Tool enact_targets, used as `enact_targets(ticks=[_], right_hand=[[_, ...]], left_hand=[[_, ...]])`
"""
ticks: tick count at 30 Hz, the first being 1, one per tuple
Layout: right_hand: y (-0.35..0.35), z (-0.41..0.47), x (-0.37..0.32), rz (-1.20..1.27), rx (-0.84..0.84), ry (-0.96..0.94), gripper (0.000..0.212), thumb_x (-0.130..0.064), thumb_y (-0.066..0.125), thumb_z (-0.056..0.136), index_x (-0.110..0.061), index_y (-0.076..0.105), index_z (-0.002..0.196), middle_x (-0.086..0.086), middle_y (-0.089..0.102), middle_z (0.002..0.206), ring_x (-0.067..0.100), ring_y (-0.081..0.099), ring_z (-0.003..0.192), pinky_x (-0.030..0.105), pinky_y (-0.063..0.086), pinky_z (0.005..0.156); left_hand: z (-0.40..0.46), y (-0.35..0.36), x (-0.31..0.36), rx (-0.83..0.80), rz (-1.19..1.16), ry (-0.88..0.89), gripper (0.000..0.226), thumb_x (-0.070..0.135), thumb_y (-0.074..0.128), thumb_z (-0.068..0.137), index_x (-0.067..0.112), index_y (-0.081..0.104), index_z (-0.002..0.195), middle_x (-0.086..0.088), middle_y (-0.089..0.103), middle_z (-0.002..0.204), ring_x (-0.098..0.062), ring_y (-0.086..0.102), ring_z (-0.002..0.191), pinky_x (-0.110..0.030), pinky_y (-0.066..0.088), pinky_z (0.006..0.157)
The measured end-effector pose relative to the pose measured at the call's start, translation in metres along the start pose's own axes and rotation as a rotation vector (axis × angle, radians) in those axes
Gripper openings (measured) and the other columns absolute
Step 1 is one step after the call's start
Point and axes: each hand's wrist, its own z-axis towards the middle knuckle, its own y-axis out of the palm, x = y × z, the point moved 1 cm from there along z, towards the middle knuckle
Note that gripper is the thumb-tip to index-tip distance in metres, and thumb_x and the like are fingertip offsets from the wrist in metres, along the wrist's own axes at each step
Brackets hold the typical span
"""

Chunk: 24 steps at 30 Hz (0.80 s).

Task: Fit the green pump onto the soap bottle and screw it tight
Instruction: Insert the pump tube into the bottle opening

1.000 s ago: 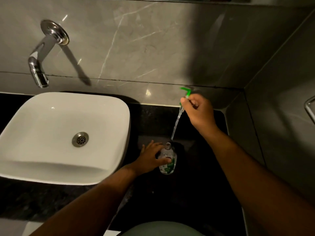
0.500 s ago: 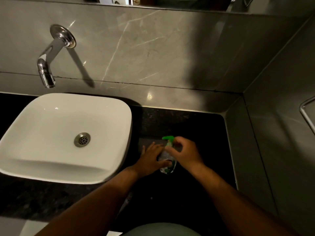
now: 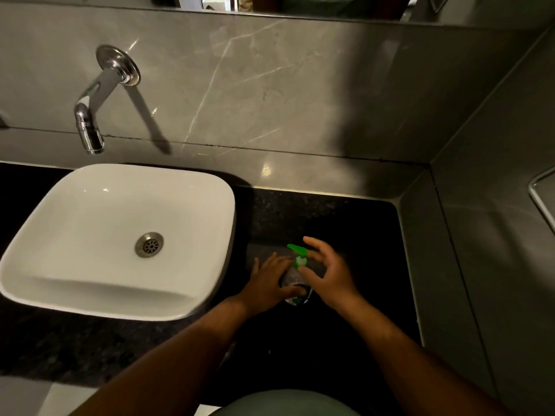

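- Since 1 s ago, green pump (image 3: 298, 256) came down onto soap bottle (image 3: 293, 284); sits upright on the neck.
- Left hand (image 3: 270, 280) grip wraps bottle.
- Right hand (image 3: 326, 270) grip spread beside the pump, nearer; I'd twist w/ it.

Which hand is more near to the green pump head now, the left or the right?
Right. The right hand curls around the green pump, fingers at its collar. The left hand is lower, gripping the soap bottle body from the left side.
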Motion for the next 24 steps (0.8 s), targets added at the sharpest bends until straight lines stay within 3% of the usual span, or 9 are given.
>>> enact_targets(ticks=[3,6,8,10,12,16,20,22,24], right_hand=[[0.001,0.005,-0.007,-0.078,0.095,-0.015,0.062,-0.016,0.087,0.064,-0.028,0.053,0.114,-0.01,0.062,0.097,-0.004,0.06,0.086,0.013,0.047,0.074],[0.002,0.005,-0.009,-0.146,0.093,0.019,0.078,-0.031,0.09,0.058,-0.026,0.049,0.124,-0.006,0.059,0.107,-0.003,0.055,0.089,0.003,0.042,0.07],[0.004,0.002,-0.007,-0.039,0.021,0.024,0.085,-0.021,0.087,0.064,-0.021,0.041,0.136,-0.01,0.056,0.117,-0.009,0.056,0.101,0.003,0.042,0.08],[0.001,0.0,-0.003,0.035,-0.032,0.009,0.077,-0.005,0.079,0.072,-0.021,0.04,0.136,-0.015,0.054,0.119,-0.009,0.056,0.108,0.004,0.042,0.083],[-0.001,0.0,-0.003,-0.022,0.003,0.007,0.069,-0.006,0.08,0.071,-0.027,0.046,0.126,-0.015,0.057,0.112,0.004,0.06,0.104,0.003,0.043,0.079],[0.008,-0.001,-0.008,-0.116,0.136,0.053,0.073,-0.025,0.089,0.061,-0.02,0.051,0.122,-0.006,0.055,0.093,0.003,0.054,0.082,0.006,0.041,0.067],[0.01,-0.004,-0.004,0.044,0.072,0.041,0.072,-0.004,0.075,0.077,-0.011,0.038,0.138,0.002,0.055,0.121,-0.007,0.055,0.101,0.004,0.042,0.084],[0.006,-0.005,-0.001,0.032,0.052,0.012,0.065,0.007,0.068,0.078,-0.011,0.042,0.135,0.008,0.057,0.121,-0.011,0.057,0.1,0.006,0.044,0.084],[0.007,-0.005,-0.002,-0.026,0.093,-0.01,0.06,0.002,0.074,0.074,-0.018,0.049,0.125,0.005,0.061,0.111,-0.013,0.057,0.093,0.006,0.045,0.078]], left_hand=[[-0.002,0.0,0.003,0.005,-0.011,0.013,0.08,0.073,0.057,0.069,0.035,0.038,0.137,0.006,0.035,0.149,-0.017,0.009,0.143,-0.059,-0.007,0.11],[-0.004,-0.001,0.005,-0.009,-0.037,0.014,0.078,0.069,0.062,0.071,0.034,0.038,0.138,0.009,0.034,0.149,-0.016,0.008,0.144,-0.058,-0.009,0.11],[-0.004,-0.001,0.006,0.007,-0.021,0.004,0.08,0.071,0.06,0.07,0.034,0.038,0.138,0.008,0.033,0.15,-0.016,0.009,0.143,-0.059,-0.008,0.11],[-0.004,-0.002,0.006,0.021,0.01,0.007,0.082,0.074,0.056,0.069,0.035,0.036,0.138,0.007,0.034,0.15,-0.017,0.01,0.143,-0.06,-0.006,0.11],[-0.004,-0.003,0.006,0.014,0.018,0.016,0.081,0.073,0.056,0.069,0.036,0.036,0.138,0.007,0.035,0.149,-0.018,0.01,0.143,-0.06,-0.006,0.11],[-0.005,0.0,0.009,0.018,-0.045,0.033,0.074,0.066,0.064,0.07,0.038,0.042,0.134,0.009,0.037,0.147,-0.018,0.01,0.143,-0.059,-0.011,0.108],[-0.006,0.0,0.01,0.06,-0.032,0.002,0.078,0.074,0.056,0.064,0.035,0.044,0.131,0.006,0.039,0.146,-0.019,0.013,0.142,-0.06,-0.006,0.11],[-0.004,0.0,0.009,0.058,0.004,0.003,0.085,0.077,0.051,0.062,0.033,0.041,0.134,0.005,0.038,0.147,-0.019,0.013,0.143,-0.06,-0.004,0.11],[-0.003,0.0,0.009,0.052,0.019,0.012,0.087,0.077,0.051,0.063,0.032,0.04,0.136,0.004,0.038,0.148,-0.019,0.013,0.143,-0.06,-0.004,0.11]])
